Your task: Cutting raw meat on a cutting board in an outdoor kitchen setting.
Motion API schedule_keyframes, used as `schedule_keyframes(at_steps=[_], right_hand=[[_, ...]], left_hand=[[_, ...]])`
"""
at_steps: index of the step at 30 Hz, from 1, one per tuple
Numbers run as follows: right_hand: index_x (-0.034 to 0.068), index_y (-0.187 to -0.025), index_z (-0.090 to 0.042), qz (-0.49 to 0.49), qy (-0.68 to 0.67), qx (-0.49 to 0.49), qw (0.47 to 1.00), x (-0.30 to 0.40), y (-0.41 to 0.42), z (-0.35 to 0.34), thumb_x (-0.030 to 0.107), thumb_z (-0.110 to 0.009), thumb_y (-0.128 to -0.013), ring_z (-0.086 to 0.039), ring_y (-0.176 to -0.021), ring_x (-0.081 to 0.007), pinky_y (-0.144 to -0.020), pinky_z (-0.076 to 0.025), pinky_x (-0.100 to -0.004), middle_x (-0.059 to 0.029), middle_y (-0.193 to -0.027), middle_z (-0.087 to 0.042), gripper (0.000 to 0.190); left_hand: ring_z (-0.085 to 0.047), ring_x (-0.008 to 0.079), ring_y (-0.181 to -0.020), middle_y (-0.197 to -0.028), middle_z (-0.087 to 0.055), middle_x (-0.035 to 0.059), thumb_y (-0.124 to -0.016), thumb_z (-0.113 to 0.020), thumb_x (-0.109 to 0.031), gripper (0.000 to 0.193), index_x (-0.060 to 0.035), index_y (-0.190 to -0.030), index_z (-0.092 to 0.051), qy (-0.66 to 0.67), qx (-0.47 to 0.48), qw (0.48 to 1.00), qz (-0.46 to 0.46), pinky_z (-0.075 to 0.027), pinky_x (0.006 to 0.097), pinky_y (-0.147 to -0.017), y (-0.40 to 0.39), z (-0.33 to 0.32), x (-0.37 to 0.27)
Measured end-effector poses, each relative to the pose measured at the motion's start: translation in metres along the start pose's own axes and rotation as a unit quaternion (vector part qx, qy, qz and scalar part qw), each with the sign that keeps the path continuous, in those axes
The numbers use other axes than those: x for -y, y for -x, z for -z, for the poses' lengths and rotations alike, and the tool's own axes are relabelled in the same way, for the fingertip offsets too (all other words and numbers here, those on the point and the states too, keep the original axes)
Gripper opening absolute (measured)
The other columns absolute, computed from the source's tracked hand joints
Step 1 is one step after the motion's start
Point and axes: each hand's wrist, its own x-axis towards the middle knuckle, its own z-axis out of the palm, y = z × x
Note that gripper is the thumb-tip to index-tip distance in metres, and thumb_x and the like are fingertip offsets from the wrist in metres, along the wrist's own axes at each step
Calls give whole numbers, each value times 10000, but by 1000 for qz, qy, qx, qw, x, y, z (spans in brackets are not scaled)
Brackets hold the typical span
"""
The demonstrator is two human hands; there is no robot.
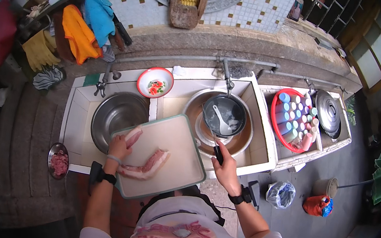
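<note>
My left hand (121, 148) grips a short strip of raw pork (134, 137) at the upper left of a white cutting board (179, 153) with a green rim. A longer, curved pork strip (149, 167) with a pale fatty edge lies on the board below that hand. The board is tilted across the front of the sinks. Right of the board, my right hand (225, 168) holds what looks like a knife by its black handle (218, 154). Its thin blade, seen almost edge-on, points toward a steel basin.
Left sink holds a steel basin (116, 110). In the middle sink, a dark pot (214, 102) with a white spoon (222, 119) sits inside a larger basin (245, 136). A red-rimmed bowl (164, 71), a dish of meat (59, 163) and a red basket of bottles (275, 124) stand around.
</note>
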Motion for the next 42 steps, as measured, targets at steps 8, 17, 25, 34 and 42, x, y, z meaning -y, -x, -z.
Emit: schedule_keyframes(at_steps=[8,17,25,34,42], right_hand=[[-23,-1115,-424,142,265,62,952,69,-19,11,-28,-510,-738,-616,-778,-394,-662,-489,-450,-241,-852,-610,386],[54,-1214,-378,110,225,90,964,41,0,-4,25,-560,-777,-619,-780,-417,-648,-484,-469,-260,-874,-619,474],[54,-1271,-343,74,151,98,981,61,14,7,-95,-579,-756,-612,-857,-422,-702,-480,-440,-227,-944,-629,585],[92,-1314,-352,57,130,82,986,76,18,4,-98,-593,-769,-629,-824,-379,-731,-479,-384,-216,-889,-634,626],[72,-1314,-335,61,114,97,987,74,18,7,-84,-599,-763,-620,-861,-398,-731,-481,-405,-224,-934,-629,630]], left_hand=[[-545,210,-751,-832,-568,118,-876,-553,-129,125,-6,-888,-570,482,34,874,-54,-444,324,-689,25,30,-111],[-531,239,-583,-735,-503,80,-698,-687,-10,197,-45,-816,-533,342,-221,792,-455,-435,333,-505,58,217,-232],[-186,136,-355,-466,-282,9,-452,-482,-231,182,-72,-491,-402,490,-407,631,-443,-189,233,-331,118,285,-292],[-206,137,-357,-463,-248,-7,-431,-535,-245,219,-88,-553,-443,544,-323,622,-462,-204,227,-335,125,281,-280],[-327,132,-398,-531,-347,9,-509,-572,-159,159,-88,-580,-449,462,-276,674,-506,-263,245,-369,120,288,-258]])
